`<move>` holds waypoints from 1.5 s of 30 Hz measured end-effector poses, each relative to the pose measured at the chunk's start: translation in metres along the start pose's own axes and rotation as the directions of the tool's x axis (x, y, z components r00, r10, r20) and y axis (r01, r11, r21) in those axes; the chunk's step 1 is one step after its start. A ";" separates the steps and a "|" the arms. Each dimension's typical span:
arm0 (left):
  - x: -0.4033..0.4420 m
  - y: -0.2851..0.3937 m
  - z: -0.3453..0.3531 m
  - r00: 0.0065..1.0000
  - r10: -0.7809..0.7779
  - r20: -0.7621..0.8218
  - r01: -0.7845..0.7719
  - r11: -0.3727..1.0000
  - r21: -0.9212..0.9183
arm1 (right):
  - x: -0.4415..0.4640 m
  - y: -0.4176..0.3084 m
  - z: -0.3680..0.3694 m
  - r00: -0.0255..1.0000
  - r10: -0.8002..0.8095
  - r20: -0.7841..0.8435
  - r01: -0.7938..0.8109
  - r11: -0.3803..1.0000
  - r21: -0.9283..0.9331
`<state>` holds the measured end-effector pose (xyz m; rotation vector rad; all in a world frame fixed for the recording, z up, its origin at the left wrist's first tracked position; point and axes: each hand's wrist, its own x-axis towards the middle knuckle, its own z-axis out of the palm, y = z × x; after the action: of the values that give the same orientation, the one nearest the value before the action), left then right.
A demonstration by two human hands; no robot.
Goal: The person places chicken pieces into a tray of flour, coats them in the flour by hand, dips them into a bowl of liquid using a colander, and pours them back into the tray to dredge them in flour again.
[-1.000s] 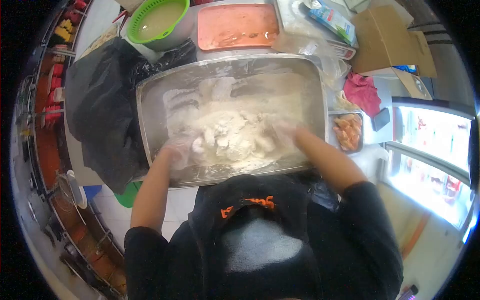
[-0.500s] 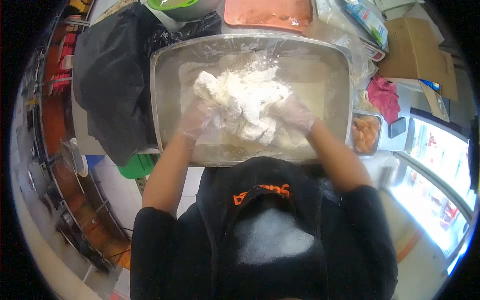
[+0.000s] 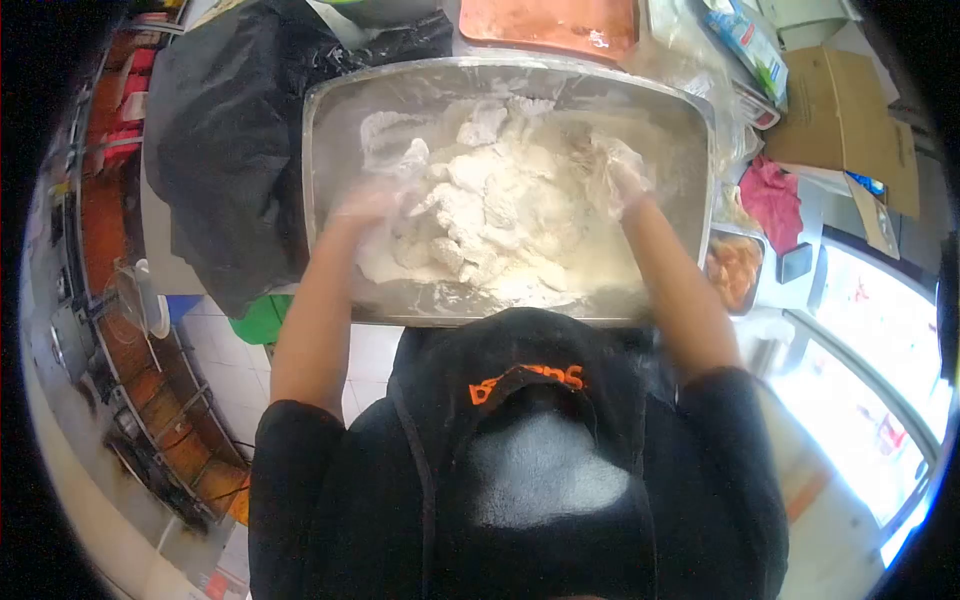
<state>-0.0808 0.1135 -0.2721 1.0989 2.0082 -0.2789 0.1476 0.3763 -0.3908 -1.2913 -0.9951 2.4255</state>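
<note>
A large metal pan (image 3: 708,190) holds loose white flour (image 3: 400,255) and a heap of flour-coated pieces (image 3: 490,195), which look like meat. My left hand (image 3: 378,195), in a clear plastic glove, is at the heap's left side, blurred by motion. Its floured fingers and thumb appear apart, with nothing seen between them. On the right side of the pan, my right hand (image 3: 618,172) wears a similar glove coated in flour. It is clear of the heap, its fingers loosely spread and holding nothing visible.
A black plastic bag (image 3: 225,160) lies left of the pan. Behind it is an orange-pink tray (image 3: 550,22). To the right are a small metal container of raw meat (image 3: 735,268), a pink cloth (image 3: 770,205), a dark phone-like object (image 3: 795,262) and a cardboard box (image 3: 825,120).
Both hands have let go of the flour-covered pieces and moved apart, left and right. The raised clump has dropped and spread into a lower heap in the pan.
</note>
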 end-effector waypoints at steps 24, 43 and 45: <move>-0.034 -0.001 0.022 0.949 0.135 -0.284 -0.259 -0.176 -0.950 | -0.099 -0.059 0.085 0.844 -0.140 0.517 0.221 0.970 -0.098; 0.011 0.020 0.053 0.946 0.180 -0.270 -0.217 -0.271 -0.938 | -0.062 0.005 0.087 0.870 0.076 0.487 0.154 0.897 -0.415; -0.015 0.018 0.040 0.927 0.180 -0.328 -0.284 -0.231 -0.930 | -0.084 -0.021 0.084 0.877 0.077 0.473 0.202 0.836 -0.510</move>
<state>-0.0402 0.0945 -0.2837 0.2657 1.1916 1.4725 0.1278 0.3130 -0.2899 -0.7423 -1.9515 2.5551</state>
